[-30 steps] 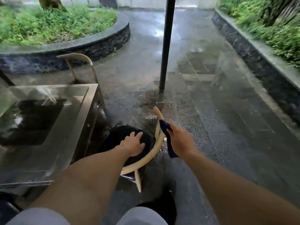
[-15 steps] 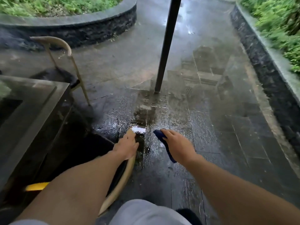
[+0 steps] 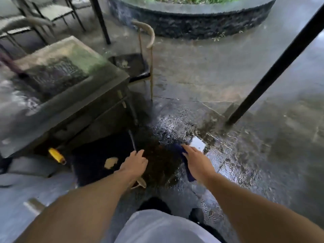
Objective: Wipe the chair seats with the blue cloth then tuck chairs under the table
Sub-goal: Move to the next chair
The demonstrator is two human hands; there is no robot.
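The right hand is seen near centre, palm down, with the blue cloth gripped under it; the cloth sticks out past the fingers on the far side and hangs below the palm toward the wrist. The left hand is placed just left of it, fingers spread and reaching forward over the curved tan backrest of the near chair; whether that backrest is actually clasped cannot be told, since blur hides the contact. The near chair's dark seat is located left of the left hand, mostly under the edge of the glass-topped counter. A yellow-ended object is seen under the counter's near edge. A second chair with a tan curved back is positioned at the counter's far right corner, its dark seat wet. The cloth is held apart from both seats, above wet stone floor. A black pole is slanted at right. A curved stone planter wall is seen far centre. More chairs are visible far left.
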